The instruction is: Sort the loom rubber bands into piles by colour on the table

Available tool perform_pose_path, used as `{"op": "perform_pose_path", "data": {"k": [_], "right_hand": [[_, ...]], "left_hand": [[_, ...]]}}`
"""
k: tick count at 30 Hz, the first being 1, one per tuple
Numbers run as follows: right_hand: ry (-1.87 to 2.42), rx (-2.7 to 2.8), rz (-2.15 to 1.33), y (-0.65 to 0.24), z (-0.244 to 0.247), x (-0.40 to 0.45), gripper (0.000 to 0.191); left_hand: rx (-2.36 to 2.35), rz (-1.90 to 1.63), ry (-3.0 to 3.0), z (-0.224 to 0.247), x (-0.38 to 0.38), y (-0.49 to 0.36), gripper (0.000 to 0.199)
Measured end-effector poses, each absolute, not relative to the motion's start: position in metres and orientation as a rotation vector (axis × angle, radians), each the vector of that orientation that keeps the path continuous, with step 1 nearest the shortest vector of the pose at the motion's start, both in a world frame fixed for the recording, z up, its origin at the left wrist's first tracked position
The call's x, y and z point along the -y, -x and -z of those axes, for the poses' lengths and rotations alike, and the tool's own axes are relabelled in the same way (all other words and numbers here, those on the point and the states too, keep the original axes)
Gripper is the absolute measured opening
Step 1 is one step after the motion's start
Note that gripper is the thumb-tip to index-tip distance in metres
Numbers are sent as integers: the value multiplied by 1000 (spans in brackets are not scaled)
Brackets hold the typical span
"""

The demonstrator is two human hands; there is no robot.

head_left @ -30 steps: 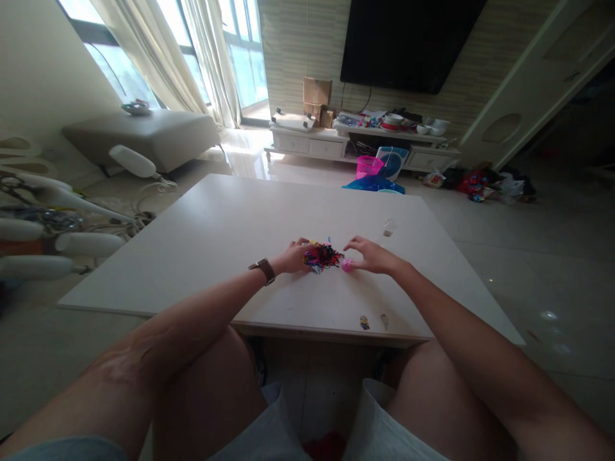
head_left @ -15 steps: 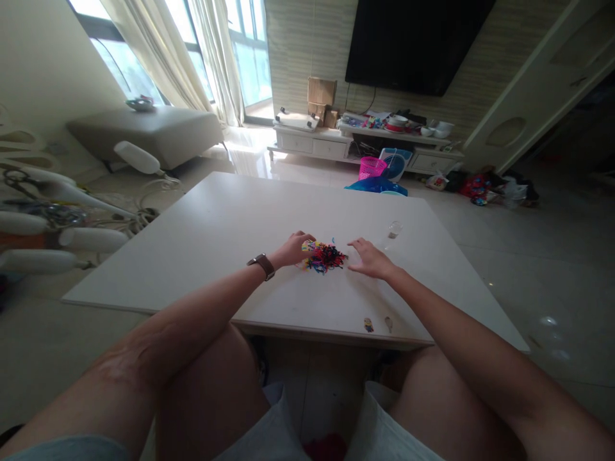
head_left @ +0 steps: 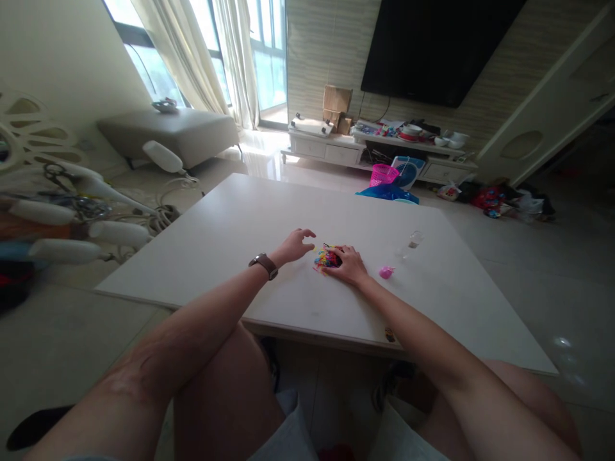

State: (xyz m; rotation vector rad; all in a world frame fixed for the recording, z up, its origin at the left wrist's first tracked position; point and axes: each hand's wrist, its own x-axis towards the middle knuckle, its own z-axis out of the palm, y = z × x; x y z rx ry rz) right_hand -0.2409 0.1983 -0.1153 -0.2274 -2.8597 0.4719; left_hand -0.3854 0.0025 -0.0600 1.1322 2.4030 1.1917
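Your right hand (head_left: pixel 350 266) cups the colourful pile (head_left: pixel 327 258) mid-frame, grip unclear; press lightly. Your left hand (head_left: pixel 295 246) gapes beside it.

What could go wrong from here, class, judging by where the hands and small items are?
The right hand lies over part of the colourful pile, whose small pieces look loose, so a quick sweep could scatter them. The pink object sits to the right of that hand, so an outward swing might knock it. The small yellow figure lies at the table's near edge and might be brushed off.
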Motion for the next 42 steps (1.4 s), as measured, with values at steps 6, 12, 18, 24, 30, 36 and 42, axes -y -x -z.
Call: {"op": "perform_pose_path", "data": {"k": [6,12,18,24,30,36,42], "right_hand": [[99,2780,-558,252,112,-179,33],[132,2736,-735,305,107,-144,23],[94,2798,-764,368,92,-113,32],[-5,2814,-878,391,77,-105,65],[464,2605,-777,321,86,-160,40],[877,2571,-507,236,130,-173,42],[812,2632,-554,284,130,-110,44]], "left_hand": [[-2349,-1282,-1014,61,15,401,27],[-2367,-1313,-873,70,26,416,26],[-2456,-1338,-628,83,42,435,29],[-2534,-1381,-458,90,58,447,31],[-2559,-1357,-346,90,61,450,29],[-2548,-1340,-315,85,58,446,30],[-2484,-1377,-348,79,58,439,33]]}}
